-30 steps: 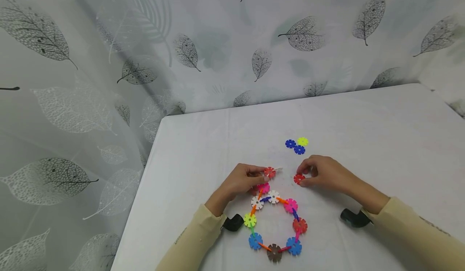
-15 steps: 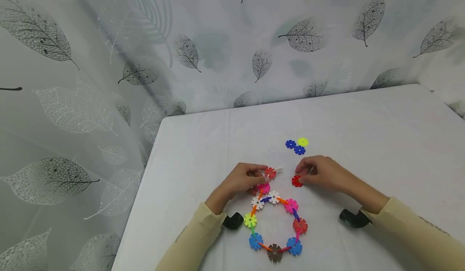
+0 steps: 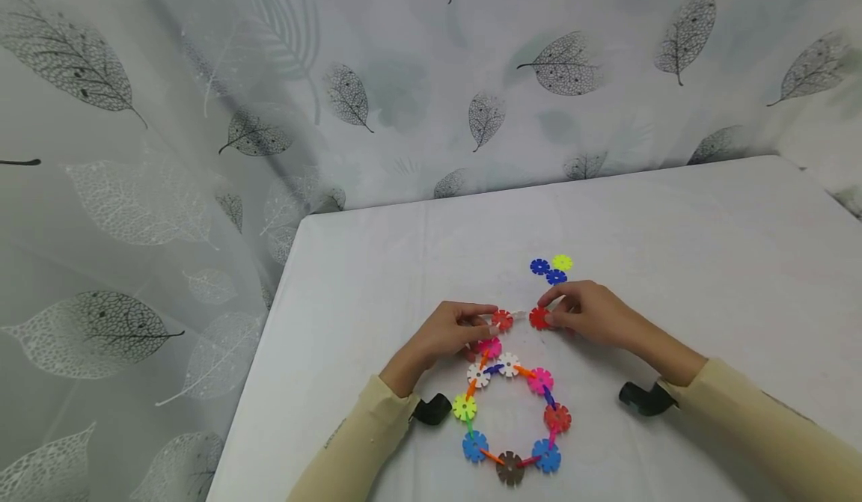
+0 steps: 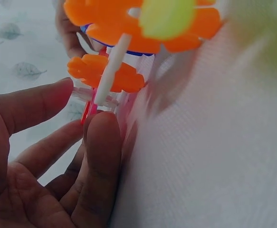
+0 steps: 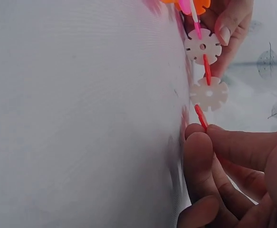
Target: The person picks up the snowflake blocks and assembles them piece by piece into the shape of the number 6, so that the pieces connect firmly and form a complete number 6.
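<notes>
My left hand [image 3: 444, 334] pinches a red notched plastic disc [image 3: 502, 320] near the loose end of a linked chain. Beyond that disc a white notched disc [image 5: 208, 94] sticks out edge-on in the head view. Between thumb and fingertips, my right hand [image 3: 592, 311] pinches a loose red notched disc [image 3: 538, 318], its edge close to the white disc. In the right wrist view this red disc [image 5: 200, 115] stands edge-on just below the white one. The chain's pink disc [image 3: 490, 348] lies beside my left fingers and joins a ring.
The ring of linked discs, with a brown disc [image 3: 509, 469] at its near side, lies on the white tabletop [image 3: 377, 277]. Two dark blue discs [image 3: 539, 266] and a yellow disc [image 3: 562, 262] lie loose behind the hands. A leaf-patterned curtain [image 3: 404, 113] hangs along the back and left.
My right hand has moved left and slightly away from me, bringing its red disc up to the white disc. My left hand has stayed in place with the chain.
</notes>
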`<act>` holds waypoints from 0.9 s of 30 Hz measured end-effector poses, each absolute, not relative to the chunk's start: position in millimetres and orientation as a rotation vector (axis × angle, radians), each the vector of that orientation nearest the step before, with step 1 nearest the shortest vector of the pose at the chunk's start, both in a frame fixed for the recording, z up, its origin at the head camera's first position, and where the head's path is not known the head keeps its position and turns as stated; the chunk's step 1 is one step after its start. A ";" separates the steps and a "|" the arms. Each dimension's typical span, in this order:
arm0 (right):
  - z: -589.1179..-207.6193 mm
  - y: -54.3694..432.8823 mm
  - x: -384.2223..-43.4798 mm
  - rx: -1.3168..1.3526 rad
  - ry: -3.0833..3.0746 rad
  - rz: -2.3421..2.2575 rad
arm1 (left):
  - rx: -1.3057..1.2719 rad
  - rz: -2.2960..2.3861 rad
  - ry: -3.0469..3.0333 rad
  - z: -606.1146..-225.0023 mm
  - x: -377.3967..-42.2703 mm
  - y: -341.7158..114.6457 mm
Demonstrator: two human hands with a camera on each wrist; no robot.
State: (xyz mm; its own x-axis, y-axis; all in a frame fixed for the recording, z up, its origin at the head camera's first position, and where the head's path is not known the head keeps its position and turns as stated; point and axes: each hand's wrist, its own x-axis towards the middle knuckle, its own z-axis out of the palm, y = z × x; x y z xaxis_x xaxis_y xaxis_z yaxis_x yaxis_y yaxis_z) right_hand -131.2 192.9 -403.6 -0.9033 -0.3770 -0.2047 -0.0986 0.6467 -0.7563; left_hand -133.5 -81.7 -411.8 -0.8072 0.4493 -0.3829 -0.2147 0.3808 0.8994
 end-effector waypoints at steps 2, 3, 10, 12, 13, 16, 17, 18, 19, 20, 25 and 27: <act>-404.1 192.6 -133.3 -0.359 2.504 -1.158 | 0.205 1.463 2.056 -412.0 -133.5 -81.7; -404.1 192.7 -134.2 -0.350 2.495 -1.170 | 0.207 1.460 2.059 -412.3 -133.5 -81.7; -404.6 194.5 -138.8 -0.280 2.421 -1.249 | 0.194 1.467 2.048 -413.1 -133.0 -82.2; -405.7 194.4 -139.7 -0.270 2.406 -1.266 | 0.186 1.471 2.043 -412.9 -132.6 -82.4; -406.1 194.3 -140.1 -0.272 2.401 -1.275 | 0.184 1.476 2.039 -412.8 -132.6 -82.4; -407.8 194.0 -141.0 -0.275 2.391 -1.293 | 0.178 1.480 2.036 -413.0 -132.7 -82.4; -408.4 193.8 -141.3 -0.277 2.385 -1.300 | 0.176 1.482 2.035 -413.0 -132.7 -82.2; -408.9 193.6 -141.5 -0.285 2.380 -1.305 | 0.174 1.482 2.037 -413.3 -132.8 -82.1; -409.3 193.5 -141.7 -0.292 2.376 -1.308 | 0.173 1.479 2.038 -413.5 -132.9 -82.0; -409.8 193.5 -142.0 -0.299 2.371 -1.311 | 0.173 1.476 2.041 -413.9 -133.1 -81.9; -410.8 192.9 -143.2 -0.314 2.347 -1.323 | 0.173 1.467 2.048 -414.9 -133.8 -81.3; -410.6 192.3 -143.3 -0.312 2.342 -1.325 | 0.168 1.476 2.046 -414.9 -133.9 -81.3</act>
State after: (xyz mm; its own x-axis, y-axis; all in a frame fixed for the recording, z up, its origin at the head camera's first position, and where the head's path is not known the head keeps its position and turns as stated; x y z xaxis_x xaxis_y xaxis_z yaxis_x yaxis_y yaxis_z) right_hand -143.3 192.3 -410.6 -0.8826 -0.3951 -0.2547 0.0149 0.5180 -0.8552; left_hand -133.9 -81.3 -414.9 -0.8098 0.4339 -0.3950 -0.2381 0.3724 0.8970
